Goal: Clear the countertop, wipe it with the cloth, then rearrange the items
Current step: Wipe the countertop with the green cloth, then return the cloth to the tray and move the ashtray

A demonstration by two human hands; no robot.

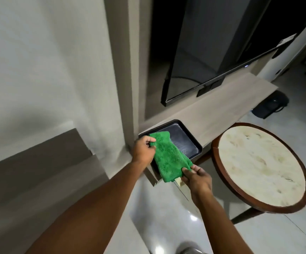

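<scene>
A green cloth (168, 156) is stretched between both hands above a black tray (190, 142). My left hand (143, 150) grips the cloth's upper left edge. My right hand (197, 178) pinches its lower right corner. The tray lies at the near left end of the pale wooden countertop (212, 107), against the wall pillar, and the cloth covers part of it. No other items show on the countertop.
A television (212, 52) hangs just above the countertop. A round table (260, 167) with a marble top and dark wooden rim stands close on the right. A black bin (271, 106) sits on the tiled floor beyond. A wall and ledge lie on the left.
</scene>
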